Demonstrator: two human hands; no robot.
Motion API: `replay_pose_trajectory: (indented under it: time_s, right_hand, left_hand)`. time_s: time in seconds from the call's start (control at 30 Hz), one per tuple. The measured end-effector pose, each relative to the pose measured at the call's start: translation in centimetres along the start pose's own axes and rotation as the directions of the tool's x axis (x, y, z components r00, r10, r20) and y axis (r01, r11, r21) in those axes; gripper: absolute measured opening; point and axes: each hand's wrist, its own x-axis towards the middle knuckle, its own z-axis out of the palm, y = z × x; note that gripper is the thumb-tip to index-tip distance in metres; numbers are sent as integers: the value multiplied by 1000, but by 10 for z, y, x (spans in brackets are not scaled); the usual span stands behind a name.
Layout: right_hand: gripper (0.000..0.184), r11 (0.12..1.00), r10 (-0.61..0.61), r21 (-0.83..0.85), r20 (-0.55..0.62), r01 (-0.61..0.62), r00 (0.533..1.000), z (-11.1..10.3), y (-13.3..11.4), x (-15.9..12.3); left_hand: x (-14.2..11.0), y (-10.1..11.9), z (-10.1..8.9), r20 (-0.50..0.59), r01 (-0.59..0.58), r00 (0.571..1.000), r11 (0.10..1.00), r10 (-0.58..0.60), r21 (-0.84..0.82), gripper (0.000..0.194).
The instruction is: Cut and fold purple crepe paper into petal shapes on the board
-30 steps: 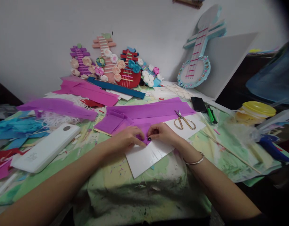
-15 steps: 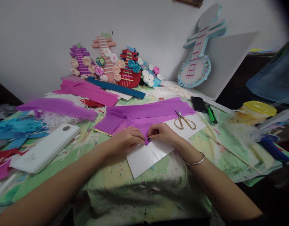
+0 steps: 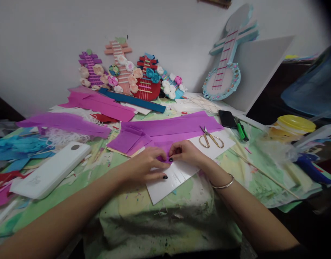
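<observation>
A piece of purple crepe paper lies at the near edge of the stack, over a white board. My right hand pinches its near corner between thumb and fingertips. Beside it, my left hand has its thumb held apart and a finger reaching to the same corner; its other fingers bend over the paper. Behind both hands spread larger purple crepe paper sheets, with smaller cut pieces at their left end. Gold-handled scissors rest on the sheets and board, right of my right hand.
A white power bank lies left, near white string and blue paper. A black object, green cutter, thin stick and yellow-lidded tub are right. Decorated paper guitars lean against the wall.
My left hand's thumb has come away from the paper corner, and its fingers have spread. My right hand keeps its pinch in the same place.
</observation>
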Motion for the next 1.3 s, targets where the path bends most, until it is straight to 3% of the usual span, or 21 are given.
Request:
replay_pose_trajectory:
  time_s: [0.4, 0.53, 0.7, 0.93, 1.2, 1.3]
  right_hand:
    - [20, 1000, 17, -24, 13, -17, 1000, -2, -14, -5]
    - [21, 995, 39, -91, -47, -43, 998, -5, -13, -6]
    - [18, 990, 129, -47, -127, -135, 984, -13, -1, -4]
    - [17, 996, 90, -1, -143, -91, 986, -18, -3, -6]
    - [16, 994, 109, -23, -63, -110, 992, -7, 1, -5]
    - [15, 992, 119, -39, -50, -121, 992, -7, 5, -3]
  left_hand:
    - [1, 0, -1, 30, 7, 1000, 1000, -8, 25, 27]
    - [1, 1, -2, 20, 18, 1000, 1000, -18, -1, 27]
    - [2, 2, -3, 27, 10, 1000, 1000, -10, 6, 26]
    - [3, 6, -3, 5, 23, 1000, 1000, -23, 15, 23]
    - [10, -8, 15, -150, 35, 988, 998, -42, -47, 23]
    - [11, -11, 19, -156, 10, 988, 1000, -13, -16, 25]
